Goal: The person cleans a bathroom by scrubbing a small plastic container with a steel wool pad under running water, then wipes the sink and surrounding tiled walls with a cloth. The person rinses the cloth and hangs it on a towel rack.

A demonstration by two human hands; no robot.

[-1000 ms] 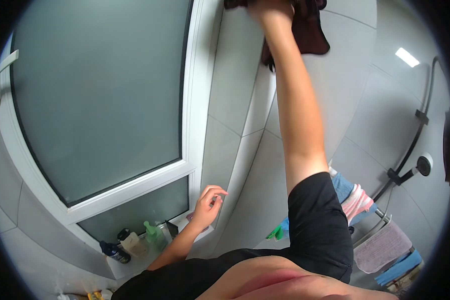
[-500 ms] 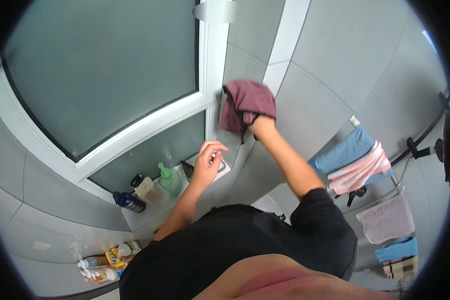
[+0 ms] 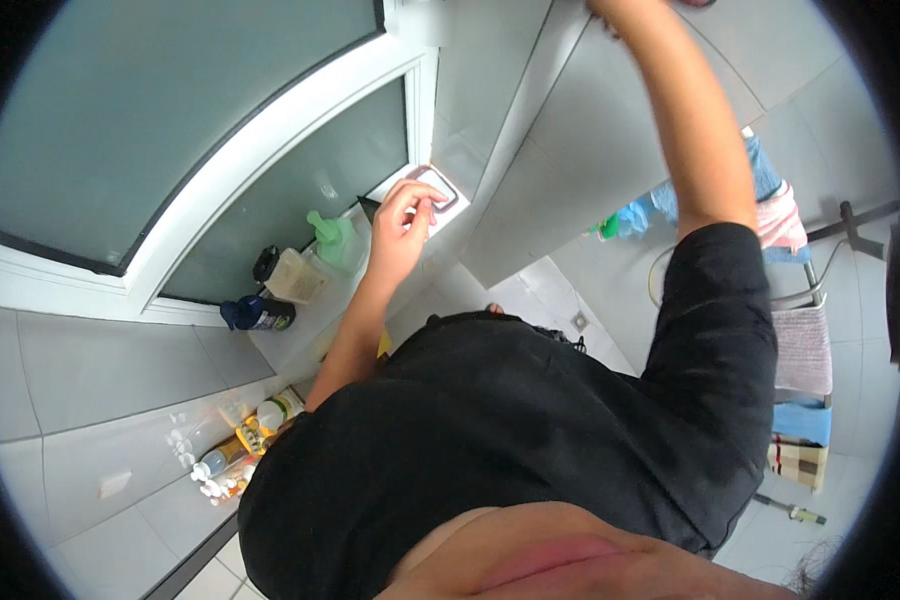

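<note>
My right arm reaches up along the grey tiled wall to the top edge of the picture. Only a little of my right hand point(image 3: 607, 14) shows there, its fingers mostly cut off. A sliver of maroon cloth point(image 3: 700, 2) shows at the same edge. My left hand point(image 3: 402, 222) is by the window sill, its fingers loosely bent and apart, with nothing in them. Just beyond its fingertips lies a flat white rectangular thing with a dark rim point(image 3: 440, 188) on the sill corner. I cannot tell whether the fingertips touch it.
A green pump bottle point(image 3: 338, 240), a clear container with a black lid point(image 3: 295, 277) and a dark blue bottle point(image 3: 260, 314) line the sill below the white-framed window point(image 3: 270, 175). Several bottles stand lower left. Towels point(image 3: 802, 350) hang on a rail at right; a drain point(image 3: 580, 321) is in the floor.
My right hand has moved up and right with the maroon cloth, almost out of the picture. The view has shifted, and my left hand stays beside the sill corner, fingers still bent.
</note>
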